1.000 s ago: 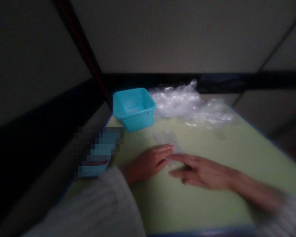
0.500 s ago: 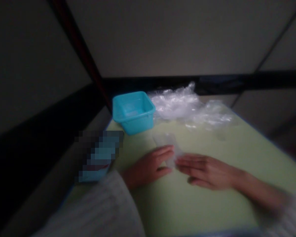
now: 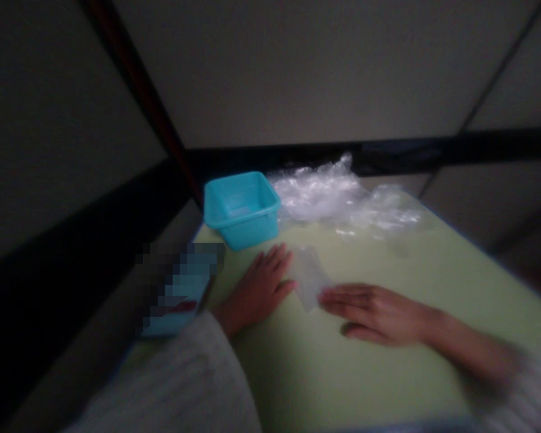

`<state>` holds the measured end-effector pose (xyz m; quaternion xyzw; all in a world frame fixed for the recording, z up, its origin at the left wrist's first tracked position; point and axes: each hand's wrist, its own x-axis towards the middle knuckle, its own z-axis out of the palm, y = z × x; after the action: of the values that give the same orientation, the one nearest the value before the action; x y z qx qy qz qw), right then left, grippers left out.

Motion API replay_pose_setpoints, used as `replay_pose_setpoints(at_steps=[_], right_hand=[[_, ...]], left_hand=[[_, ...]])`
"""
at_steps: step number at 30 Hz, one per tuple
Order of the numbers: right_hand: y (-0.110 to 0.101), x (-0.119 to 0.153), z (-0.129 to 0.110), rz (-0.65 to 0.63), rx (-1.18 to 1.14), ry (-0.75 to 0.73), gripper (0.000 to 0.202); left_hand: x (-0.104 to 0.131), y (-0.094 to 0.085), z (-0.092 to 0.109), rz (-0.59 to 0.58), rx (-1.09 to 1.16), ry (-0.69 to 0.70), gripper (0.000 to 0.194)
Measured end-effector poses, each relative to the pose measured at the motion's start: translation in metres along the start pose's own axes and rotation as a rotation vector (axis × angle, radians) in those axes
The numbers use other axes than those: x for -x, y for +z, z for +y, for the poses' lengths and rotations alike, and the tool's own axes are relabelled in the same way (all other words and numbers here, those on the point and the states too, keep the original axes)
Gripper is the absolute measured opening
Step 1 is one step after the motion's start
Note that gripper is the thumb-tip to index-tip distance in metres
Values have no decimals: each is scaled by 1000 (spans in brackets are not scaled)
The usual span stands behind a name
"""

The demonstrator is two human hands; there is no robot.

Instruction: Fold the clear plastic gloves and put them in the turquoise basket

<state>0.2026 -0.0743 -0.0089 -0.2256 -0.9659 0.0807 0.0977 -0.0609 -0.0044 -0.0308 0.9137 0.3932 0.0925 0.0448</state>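
A small translucent plastic bag or sheet (image 3: 310,273) lies flat on the yellow-green tabletop (image 3: 342,379). My right hand (image 3: 369,314) lies flat with its fingers stretched out, and the fingertips touch the sheet's lower right edge. On the other side, my left hand (image 3: 264,288) rests with its fingers spread, just left of the sheet; whether it touches the edge I cannot tell. Neither hand grips anything.
A turquoise plastic basket (image 3: 252,233) stands at the back left of the table. Crumpled clear plastic (image 3: 324,195) is heaped beside it along the back. A pixelated light-blue item (image 3: 184,294) lies at the left edge. Walls rise behind and to the left.
My left hand has moved left off the plastic sheet, uncovering more of it, and its fingers have spread. My right hand has stayed nearly in place.
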Motion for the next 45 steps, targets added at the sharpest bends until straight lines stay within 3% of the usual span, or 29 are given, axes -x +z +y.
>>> replay_pose_setpoints(at_steps=[3,10,19,23,27,32,45], right_hand=[[0,0,0,33,33,-12,47],[4,3,12,258,84,26,26],[0,4,13,252,120,-62,29],[-1,4,14,299,223,-46,24],[0,-1,14,309,310,17,27],[-1,-7,11,338,374,-14,35],[-4,-8,6,259,490,-101,28]], left_hand=[[2,-1,3,48,-16,-39,54],[12,-6,17,170,-15,-26,43],[13,-6,25,145,62,52,43],[16,-11,32,166,55,215,38],[20,-16,45,30,83,399,47],[23,-14,48,-152,147,414,76],[22,-15,49,-229,170,373,81]])
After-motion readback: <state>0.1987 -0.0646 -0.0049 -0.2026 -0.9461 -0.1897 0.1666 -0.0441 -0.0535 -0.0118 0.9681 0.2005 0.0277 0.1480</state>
